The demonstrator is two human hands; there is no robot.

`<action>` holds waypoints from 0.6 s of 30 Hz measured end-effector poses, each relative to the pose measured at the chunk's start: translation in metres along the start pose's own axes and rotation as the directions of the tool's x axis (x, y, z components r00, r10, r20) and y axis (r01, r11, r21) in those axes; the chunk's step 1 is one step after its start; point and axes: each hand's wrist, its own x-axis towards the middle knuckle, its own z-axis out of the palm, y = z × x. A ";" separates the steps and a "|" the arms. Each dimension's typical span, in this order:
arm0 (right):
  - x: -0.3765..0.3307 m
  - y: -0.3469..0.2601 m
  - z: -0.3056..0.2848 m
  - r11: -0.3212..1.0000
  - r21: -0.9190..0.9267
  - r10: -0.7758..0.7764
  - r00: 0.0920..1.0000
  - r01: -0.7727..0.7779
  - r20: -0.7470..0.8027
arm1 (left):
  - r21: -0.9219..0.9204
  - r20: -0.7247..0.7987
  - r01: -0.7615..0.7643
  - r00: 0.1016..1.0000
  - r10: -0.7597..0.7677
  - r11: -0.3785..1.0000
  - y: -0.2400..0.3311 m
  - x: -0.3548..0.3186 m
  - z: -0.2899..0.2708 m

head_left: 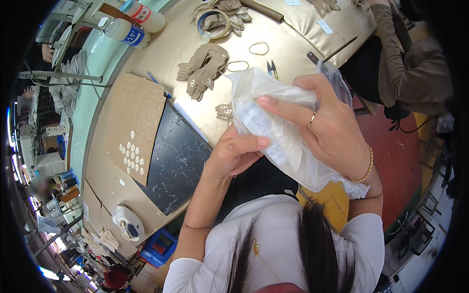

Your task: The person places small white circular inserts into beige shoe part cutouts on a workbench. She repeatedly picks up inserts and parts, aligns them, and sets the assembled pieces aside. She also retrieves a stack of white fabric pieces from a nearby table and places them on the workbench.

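A crumpled clear plastic bag (273,122) is held up in front of me over the table edge. My right hand (327,127), with a ring and a gold bracelet, grips its upper side, fingers spread over the plastic. My left hand (234,154) pinches the bag's lower edge from below. A paper slip shows faintly through the plastic. Below the bag lies a small tan cut piece (223,112).
A tan table (161,49) holds stacked tan cut pieces (202,71), rubber bands (259,48), snips (271,69), a tape roll (213,22), a cardboard sheet (134,117) with small white pieces, and a black mat (176,161). Two bottles (127,31) stand far left. Another person's sleeve (391,53) is at right.
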 end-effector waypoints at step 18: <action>-0.179 0.123 0.118 -0.473 0.762 0.192 0.793 -0.441 0.578 | 0.383 -0.233 -0.011 0.967 0.108 0.924 -0.046 0.031 -0.003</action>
